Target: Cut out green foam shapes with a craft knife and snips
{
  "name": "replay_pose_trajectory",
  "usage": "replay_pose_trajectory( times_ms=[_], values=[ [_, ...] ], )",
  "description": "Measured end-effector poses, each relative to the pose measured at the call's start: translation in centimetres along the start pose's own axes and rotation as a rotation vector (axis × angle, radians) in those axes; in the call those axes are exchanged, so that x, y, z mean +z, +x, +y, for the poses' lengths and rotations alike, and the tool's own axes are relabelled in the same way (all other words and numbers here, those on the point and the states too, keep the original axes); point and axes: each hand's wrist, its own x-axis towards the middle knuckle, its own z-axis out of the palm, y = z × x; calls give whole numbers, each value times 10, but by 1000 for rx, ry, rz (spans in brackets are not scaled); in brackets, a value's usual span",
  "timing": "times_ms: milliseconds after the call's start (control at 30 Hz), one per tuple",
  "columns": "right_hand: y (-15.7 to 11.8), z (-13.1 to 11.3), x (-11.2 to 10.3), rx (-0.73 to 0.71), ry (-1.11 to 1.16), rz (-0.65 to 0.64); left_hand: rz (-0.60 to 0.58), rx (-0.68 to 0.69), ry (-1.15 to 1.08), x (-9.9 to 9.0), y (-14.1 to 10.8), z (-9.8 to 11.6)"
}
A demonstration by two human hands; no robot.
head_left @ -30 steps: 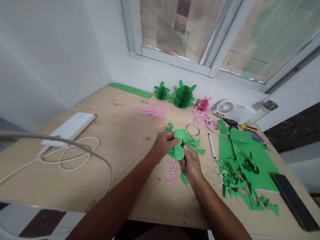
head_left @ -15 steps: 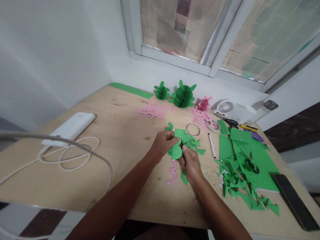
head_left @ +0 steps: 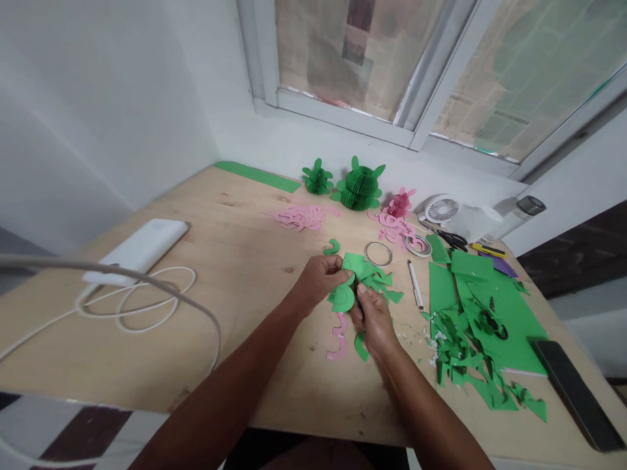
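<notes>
My left hand pinches a green paper piece with a scalloped edge and a curved line drawn on it. Close against its right side, my right hand is closed on scissors; only a dark narrow part of them shows, and the handles are hidden in the fingers. Green paper scraps lie just beyond both hands. Below the held piece are a wavy pink paper strip and a curved green piece. A small green curl rests above my left hand.
Green paper sheets with scraps heaped on them lie right, beside a phone. A white pen and tape roll are nearer. Folded green paper figures stand by the wall. A white power bank with cable sits left.
The green piece has turned and shifted slightly between my hands, its lower lobe now a little further left. Both hands stay in nearly the same place.
</notes>
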Motion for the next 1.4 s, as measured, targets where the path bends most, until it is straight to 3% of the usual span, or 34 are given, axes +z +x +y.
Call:
replay_pose_trajectory(
  times_ms=[500,967,1400],
  values=[
    [0,-2,1,-1,-6,-10,-40,-7,29,-6,4,-4],
    [0,-5,2,9,2,41,53,-13,-28,0,2,-2],
    [0,-4,3,77,94,48,68,-11,-81,3,0,0]
  ],
)
